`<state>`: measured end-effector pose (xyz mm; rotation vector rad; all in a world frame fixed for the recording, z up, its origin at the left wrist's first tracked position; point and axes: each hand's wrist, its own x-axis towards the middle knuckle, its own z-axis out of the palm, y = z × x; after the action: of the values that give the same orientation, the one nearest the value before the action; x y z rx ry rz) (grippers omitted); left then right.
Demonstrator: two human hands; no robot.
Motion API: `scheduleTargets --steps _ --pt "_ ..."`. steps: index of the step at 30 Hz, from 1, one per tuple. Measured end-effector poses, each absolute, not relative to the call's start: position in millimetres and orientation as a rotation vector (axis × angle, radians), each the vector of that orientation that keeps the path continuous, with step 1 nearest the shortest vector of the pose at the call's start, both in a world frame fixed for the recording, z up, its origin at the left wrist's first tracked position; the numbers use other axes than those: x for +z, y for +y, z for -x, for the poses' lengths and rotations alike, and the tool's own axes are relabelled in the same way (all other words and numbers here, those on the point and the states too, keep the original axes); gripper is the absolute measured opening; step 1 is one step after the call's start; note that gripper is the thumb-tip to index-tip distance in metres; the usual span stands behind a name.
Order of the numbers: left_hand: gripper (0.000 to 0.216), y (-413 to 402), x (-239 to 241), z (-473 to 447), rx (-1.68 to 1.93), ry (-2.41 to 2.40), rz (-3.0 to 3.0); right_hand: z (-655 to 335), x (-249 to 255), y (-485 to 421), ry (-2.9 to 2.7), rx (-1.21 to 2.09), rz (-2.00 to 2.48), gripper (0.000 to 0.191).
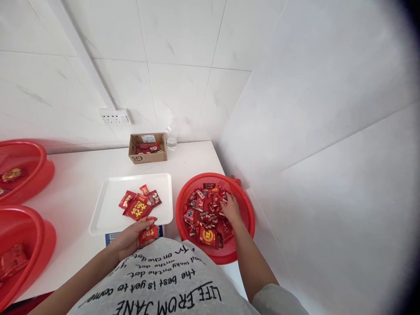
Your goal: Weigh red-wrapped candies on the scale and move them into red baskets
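Observation:
My left hand point(134, 236) is closed around small red snack packets point(149, 234), just over the near edge of a white tray point(101, 205). Several red and dark-red snack packets point(139, 209) lie in a loose group on that tray, one larger with yellow lettering. My right hand point(231, 209) reaches into a round red mesh basket point(250, 210). Its fingers are bent around a small red packet point(224, 202) among the pile, and the fingertips are partly hidden. Many mixed red packets fill the basket, including a larger one with a round yellow mark point(209, 236).
Behind the tray stands a cardboard box point(147, 158) with red packets inside, beside a clear plastic bottle point(171, 138). Two more red baskets point(49, 170) are at the left. Walls border the white table point(78, 164) at the back and right. A blue object point(112, 238) shows beneath the tray.

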<state>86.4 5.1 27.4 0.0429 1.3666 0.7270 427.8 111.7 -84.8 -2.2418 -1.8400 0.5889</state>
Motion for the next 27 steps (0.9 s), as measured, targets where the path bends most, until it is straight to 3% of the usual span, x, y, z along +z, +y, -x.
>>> scheduleTargets --steps 4,12,22,27 --pt "0.033 2.4 25.7 -91.3 0.726 1.376 -0.013 -415.5 -85.1 109.7 -1.936 0.698 2.314 0.045" --pt "0.027 -0.8 23.2 -98.2 0.736 1.408 0.0 -405.3 -81.4 93.7 -2.321 1.139 1.919 0.018" --pt "0.024 -0.4 24.4 -110.4 0.731 1.345 -0.07 -402.5 -97.3 149.2 -2.21 0.778 2.086 0.055" --pt "0.027 -5.3 20.4 -107.4 0.747 1.352 -0.072 -393.7 -106.4 146.2 -2.205 0.739 2.192 0.052"
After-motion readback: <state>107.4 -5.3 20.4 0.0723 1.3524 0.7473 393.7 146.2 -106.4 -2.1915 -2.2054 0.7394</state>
